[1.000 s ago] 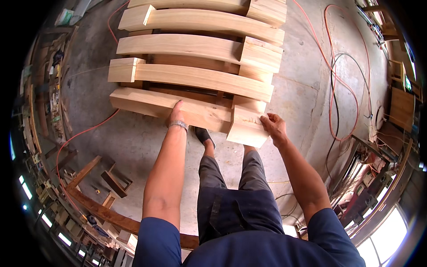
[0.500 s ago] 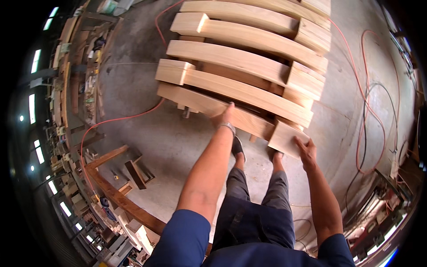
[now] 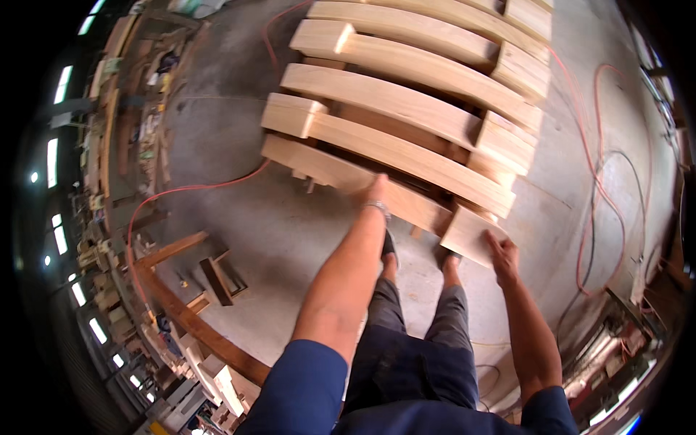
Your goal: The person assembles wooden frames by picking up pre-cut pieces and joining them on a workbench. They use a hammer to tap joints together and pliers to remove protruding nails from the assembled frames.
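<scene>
Nearest beam (image 3: 317, 163), pale wood, lies at the near side of the row, right in front of the person, running from upper L down to lower R. Its end block (image 3: 467, 233) sits at the R end, wide pale face showing. R hand (image 3: 504, 255) has that block by its outer edge, part closed, fingers bent. L hand (image 3: 373, 190) is on the beam approx. mid-length, thumb at the top edge; other fingers hidden, so can't tell how far it's closed. Metal bracelet (image 3: 378, 209) on that wrist.

Just beyond, more curved beams (image 3: 406, 156) in a row, gaps btwn, some w/ thick blocks at the ends. Shoes (image 3: 387, 245) on the concrete floor (image 3: 268, 246) below. Farther out: red hose (image 3: 196, 188) to the L, brown timber frame (image 3: 192, 319) lower L, stacked lumber (image 3: 112, 145) along the far L side.
</scene>
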Demonstrator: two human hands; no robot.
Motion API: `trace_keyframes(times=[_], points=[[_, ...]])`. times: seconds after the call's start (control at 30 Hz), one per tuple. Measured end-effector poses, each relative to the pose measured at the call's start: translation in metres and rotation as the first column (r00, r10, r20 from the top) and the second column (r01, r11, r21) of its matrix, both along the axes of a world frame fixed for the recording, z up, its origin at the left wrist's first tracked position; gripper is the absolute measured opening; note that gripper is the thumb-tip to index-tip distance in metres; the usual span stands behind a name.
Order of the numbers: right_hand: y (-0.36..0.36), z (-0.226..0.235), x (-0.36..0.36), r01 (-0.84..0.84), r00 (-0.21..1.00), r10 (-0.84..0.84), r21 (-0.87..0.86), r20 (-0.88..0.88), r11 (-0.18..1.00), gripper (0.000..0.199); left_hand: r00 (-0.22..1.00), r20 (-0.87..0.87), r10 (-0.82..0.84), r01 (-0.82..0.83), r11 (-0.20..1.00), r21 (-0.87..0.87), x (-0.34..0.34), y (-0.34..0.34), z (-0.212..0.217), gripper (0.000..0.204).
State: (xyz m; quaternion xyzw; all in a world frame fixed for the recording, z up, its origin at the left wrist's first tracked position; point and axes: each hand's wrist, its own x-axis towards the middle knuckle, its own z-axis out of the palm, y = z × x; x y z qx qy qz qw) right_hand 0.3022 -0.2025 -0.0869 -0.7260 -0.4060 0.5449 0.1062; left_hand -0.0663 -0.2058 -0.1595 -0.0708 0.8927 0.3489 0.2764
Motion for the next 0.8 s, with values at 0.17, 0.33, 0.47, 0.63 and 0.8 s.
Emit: trace_keyframes(times=[0.17, 0.33, 0.47, 0.63, 0.8], points=[[0.005, 0.015, -0.001, -0.071, 0.986, 0.066, 0.031, 0.153, 0.997, 0.055, 0.982, 0.16, 0.103, -0.093, 0.994, -0.065, -0.009, 0.002, 0.011, 0.084], [0.003, 0.013, -0.001, -0.013, 0.99, 0.014, -0.006, 0.143, 1.0, 0.057, 0.916, 0.384, 0.112, -0.104, 0.994, -0.041, 0.002, 0.016, 0.063, 0.09], [0.01, 0.012, -0.003, -0.066, 0.98, 0.059, 0.027, 0.192, 0.997, 0.06, 0.956, 0.277, 0.099, -0.088, 0.995, -0.052, -0.004, 0.011, 0.048, 0.084], [0.011, 0.013, -0.005, -0.114, 0.957, 0.094, 0.058, 0.273, 0.992, 0.063, 0.981, 0.178, 0.081, -0.046, 0.98, -0.193, -0.002, 0.01, 0.055, 0.087], [-0.005, 0.0, -0.006, -0.015, 0.955, -0.006, 0.069, 0.298, 0.998, 0.068, 0.916, 0.398, 0.048, -0.057, 0.998, 0.01, -0.005, -0.006, 0.066, 0.073]])
